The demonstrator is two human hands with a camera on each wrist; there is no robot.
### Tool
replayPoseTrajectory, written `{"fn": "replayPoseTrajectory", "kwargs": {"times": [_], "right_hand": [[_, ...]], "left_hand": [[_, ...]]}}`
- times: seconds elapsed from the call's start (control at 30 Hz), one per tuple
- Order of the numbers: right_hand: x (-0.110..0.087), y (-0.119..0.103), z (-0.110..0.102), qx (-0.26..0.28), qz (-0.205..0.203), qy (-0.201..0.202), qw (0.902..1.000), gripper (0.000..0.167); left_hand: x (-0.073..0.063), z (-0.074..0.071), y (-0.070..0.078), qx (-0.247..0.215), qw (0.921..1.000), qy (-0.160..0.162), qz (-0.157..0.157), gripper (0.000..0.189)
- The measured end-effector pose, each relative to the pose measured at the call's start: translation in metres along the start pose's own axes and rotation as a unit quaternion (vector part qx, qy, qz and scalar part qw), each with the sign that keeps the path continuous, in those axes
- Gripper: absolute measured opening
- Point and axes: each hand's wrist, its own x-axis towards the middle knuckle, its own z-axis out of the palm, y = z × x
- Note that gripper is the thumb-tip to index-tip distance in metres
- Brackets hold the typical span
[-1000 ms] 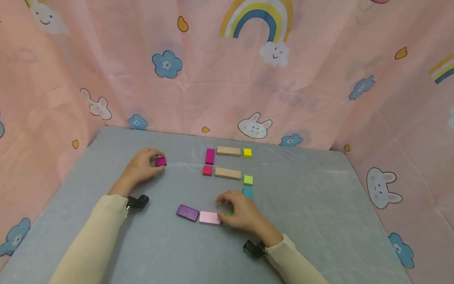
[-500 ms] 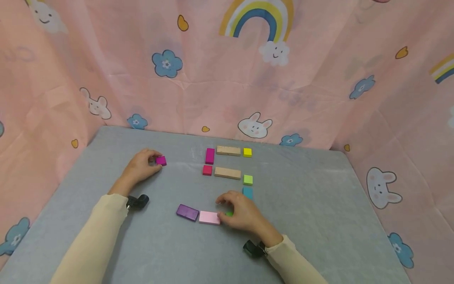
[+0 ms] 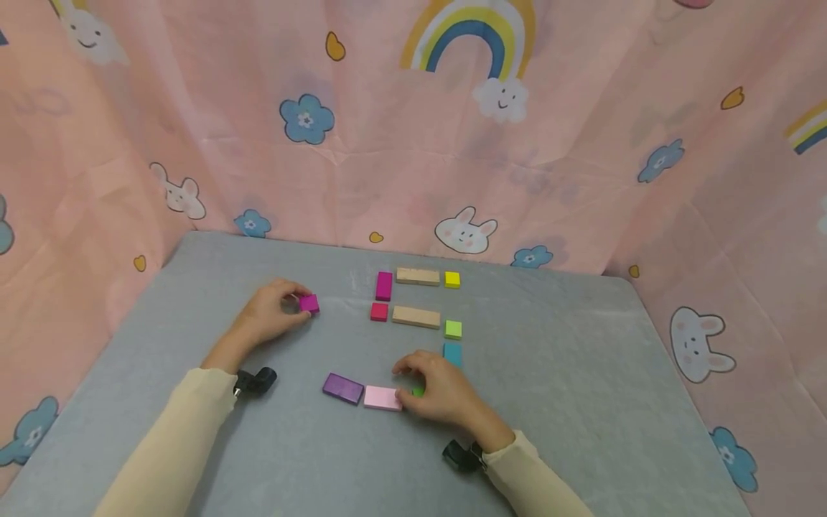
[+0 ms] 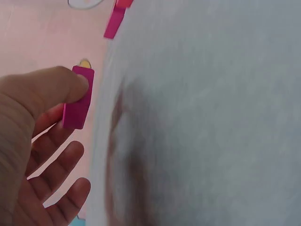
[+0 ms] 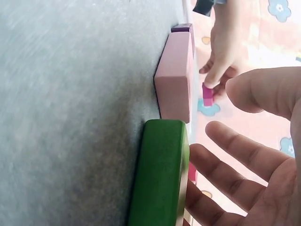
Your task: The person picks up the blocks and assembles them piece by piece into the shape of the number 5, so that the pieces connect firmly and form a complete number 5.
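Between thumb and fingers, my left hand pinches a magenta block, held just left of the laid-out blocks. My right hand hovers with its thumb and fingers spread apart, holding nothing. Close beside its fingers is a green block, mostly hidden under the hand in the head view. End to end with the green block lie a pink block and a purple block. Just beyond the right hand a blue block is partly covered.
Farther back lie two plain wooden blocks, a second magenta block, a red block, a yellow block and a lime block. A pink patterned curtain hangs around the grey table.
My left hand, still pinching the magenta block, has moved a little to the right and nearer the viewer. The right hand and the laid-out blocks stay in place.
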Motion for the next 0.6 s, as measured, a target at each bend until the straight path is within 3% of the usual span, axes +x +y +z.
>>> {"fn": "replayPoseTrajectory", "kwargs": {"times": [0.6], "right_hand": [[-0.001,0.0,0.003,-0.008,-0.001,-0.007,0.9999,0.026]], "left_hand": [[-0.033,0.02,0.032,-0.01,0.9971,-0.045,0.06,0.032]]}}
